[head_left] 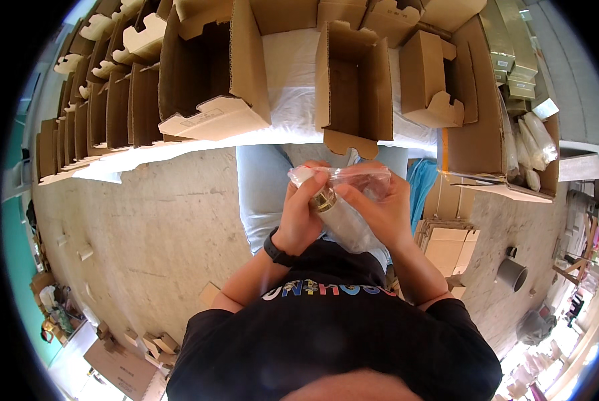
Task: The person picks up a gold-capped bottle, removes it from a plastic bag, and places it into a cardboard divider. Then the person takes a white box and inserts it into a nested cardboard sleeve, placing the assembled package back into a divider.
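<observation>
A clear plastic bag point(353, 180) with a gold-capped bottle point(325, 199) inside is being gripped by both hands near the picture's centre. The left hand point(304, 217) is closed around it at 9 o'clock, the right hand point(383, 210) at 3 o'clock. An open cardboard box point(356, 90) is standing at 12 o'clock.

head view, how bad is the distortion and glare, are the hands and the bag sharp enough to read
Head view: strong fisheye, so the table edge and the row of cardboard boxes bow toward a black rim. The white table top is nearly blown out and the lower right corner is washed out. At centre, the left hand, right hand and clear plastic bag are fairly sharp, with mild sheen on the bag.
</observation>
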The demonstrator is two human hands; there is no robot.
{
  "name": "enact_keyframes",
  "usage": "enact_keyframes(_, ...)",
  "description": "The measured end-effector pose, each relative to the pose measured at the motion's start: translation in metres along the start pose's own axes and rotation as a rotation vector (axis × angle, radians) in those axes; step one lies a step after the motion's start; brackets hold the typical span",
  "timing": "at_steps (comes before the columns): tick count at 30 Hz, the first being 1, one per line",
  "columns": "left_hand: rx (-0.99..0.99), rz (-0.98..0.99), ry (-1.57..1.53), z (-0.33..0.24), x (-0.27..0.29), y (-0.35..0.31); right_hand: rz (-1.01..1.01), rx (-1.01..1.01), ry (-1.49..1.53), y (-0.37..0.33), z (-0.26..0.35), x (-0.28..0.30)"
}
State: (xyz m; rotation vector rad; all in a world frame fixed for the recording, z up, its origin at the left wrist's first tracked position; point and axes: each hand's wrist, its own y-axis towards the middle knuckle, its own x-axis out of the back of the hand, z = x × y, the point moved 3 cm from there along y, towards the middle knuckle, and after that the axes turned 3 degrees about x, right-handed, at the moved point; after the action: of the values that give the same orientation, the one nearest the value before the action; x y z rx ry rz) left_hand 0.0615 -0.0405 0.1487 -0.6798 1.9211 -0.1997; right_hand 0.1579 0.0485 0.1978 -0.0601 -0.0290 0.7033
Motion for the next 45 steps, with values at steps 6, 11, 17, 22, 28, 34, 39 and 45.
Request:
enact_keyframes(6,0.047,-0.055,-0.036,0.001,0.0,0.0,-0.064,-0.134,0.198,0.003,-0.012,-0.003)
enact_keyframes(11,0.071,-0.083,-0.051,0.003,0.004,0.003,-0.091,-0.153,0.221,0.003,-0.013,0.001)
enact_keyframes(17,0.037,-0.031,0.025,0.007,0.007,0.007,-0.118,-0.036,0.177,0.006,-0.02,0.013)
enact_keyframes(22,0.042,-0.049,0.026,0.006,0.005,0.006,-0.081,0.124,0.167,0.006,-0.024,0.017)
enact_keyframes(28,0.036,-0.101,0.0,0.005,0.006,0.009,-0.057,-0.152,0.329,0.006,-0.025,0.017)
enact_keyframes(34,0.07,-0.058,0.072,0.008,0.01,0.007,-0.022,-0.152,0.191,0.001,-0.024,0.01)
enact_keyframes(39,0.056,-0.064,0.077,0.007,0.006,0.006,-0.088,-0.142,0.188,0.001,-0.02,0.008)
enact_keyframes(45,0.038,0.003,0.093,0.009,0.012,0.006,-0.049,-0.139,0.218,0.0,-0.024,0.008)
